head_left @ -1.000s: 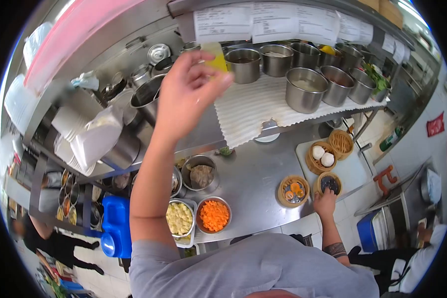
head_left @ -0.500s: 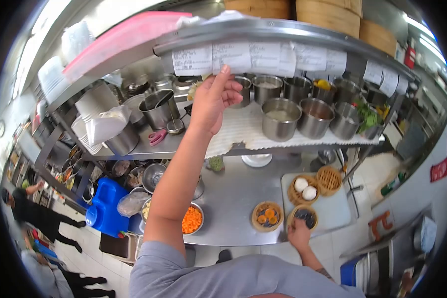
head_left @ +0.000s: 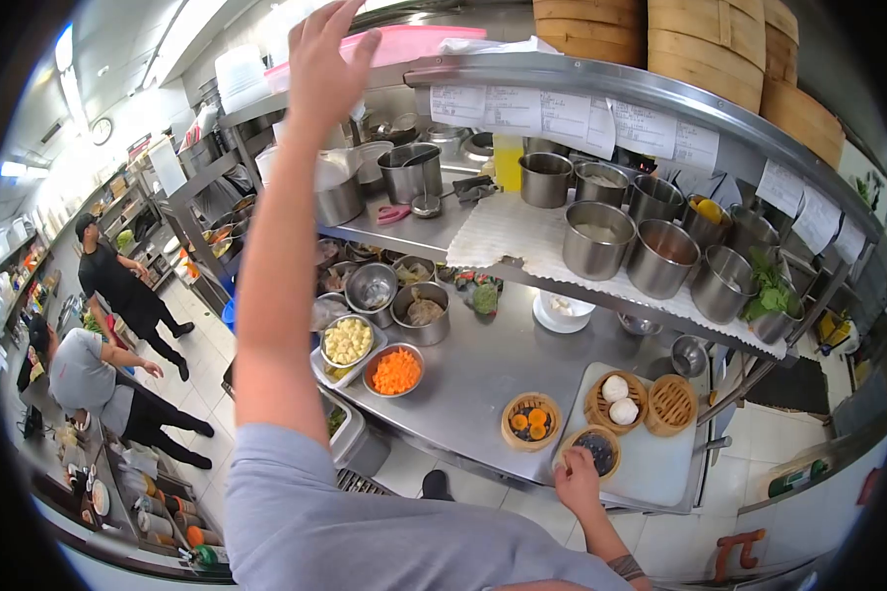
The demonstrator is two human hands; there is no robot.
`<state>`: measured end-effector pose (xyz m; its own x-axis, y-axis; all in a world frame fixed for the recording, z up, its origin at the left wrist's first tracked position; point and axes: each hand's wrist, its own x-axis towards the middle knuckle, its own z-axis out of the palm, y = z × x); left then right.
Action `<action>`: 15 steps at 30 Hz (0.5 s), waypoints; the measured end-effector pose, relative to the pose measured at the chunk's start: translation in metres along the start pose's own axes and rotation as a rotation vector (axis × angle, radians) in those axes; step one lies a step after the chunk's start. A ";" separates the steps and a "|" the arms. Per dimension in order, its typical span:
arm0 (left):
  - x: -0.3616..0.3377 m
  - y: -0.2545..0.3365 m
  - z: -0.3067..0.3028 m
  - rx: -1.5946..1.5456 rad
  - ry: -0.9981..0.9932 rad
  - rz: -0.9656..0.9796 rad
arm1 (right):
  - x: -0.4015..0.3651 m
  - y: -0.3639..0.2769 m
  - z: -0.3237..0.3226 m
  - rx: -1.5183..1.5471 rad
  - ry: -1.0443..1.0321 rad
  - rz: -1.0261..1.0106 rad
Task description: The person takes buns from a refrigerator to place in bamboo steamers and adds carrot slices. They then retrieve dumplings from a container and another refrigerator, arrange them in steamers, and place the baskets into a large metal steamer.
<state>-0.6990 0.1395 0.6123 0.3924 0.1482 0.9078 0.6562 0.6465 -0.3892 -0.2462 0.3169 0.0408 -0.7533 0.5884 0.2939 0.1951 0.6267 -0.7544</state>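
Note:
My left hand [head_left: 330, 64] is raised high with its fingers spread, in front of a pink plastic lid or tray [head_left: 414, 44] on the top shelf. Nothing shows in it. Low on the right, my right hand [head_left: 577, 481] has its fingers curled at the near rim of a small bamboo steamer basket [head_left: 614, 467] with a dark lining. Left of that stands another steamer basket [head_left: 508, 434] with orange pieces inside. Behind are a basket with two white buns [head_left: 621, 411] and a slatted bamboo basket or lid [head_left: 671, 405], both on a white cutting board [head_left: 650, 483].
Bowls of orange cubes [head_left: 396, 372] and pale cubes [head_left: 348, 341] stand on the steel counter [head_left: 463, 364]. Metal pots [head_left: 598, 241] line the shelf above, under paper slips [head_left: 566, 118] on the rail. Two people [head_left: 118, 286] stand at far left. Large bamboo steamers [head_left: 705, 49] are stacked overhead.
My left hand has moved up and left, from the paper slips to beside the pink lid, and its fingers have spread. My right hand stays at the dark-lined basket. The view has turned left.

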 end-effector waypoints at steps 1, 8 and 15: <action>0.003 -0.033 0.009 -0.166 -0.208 -0.107 | 0.012 -0.009 -0.006 -0.054 -0.030 -0.056; 0.012 -0.072 -0.023 -0.500 -0.717 -0.132 | 0.186 -0.216 -0.047 0.111 -0.132 -0.317; -0.032 -0.085 -0.082 -0.374 -0.354 -0.062 | 0.295 -0.497 -0.047 1.181 -0.069 -0.232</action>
<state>-0.7146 0.0183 0.6040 0.1458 0.4037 0.9032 0.8823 0.3599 -0.3033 -0.5355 0.2029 0.5297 -0.7335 0.4722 0.4889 -0.6174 -0.1618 -0.7699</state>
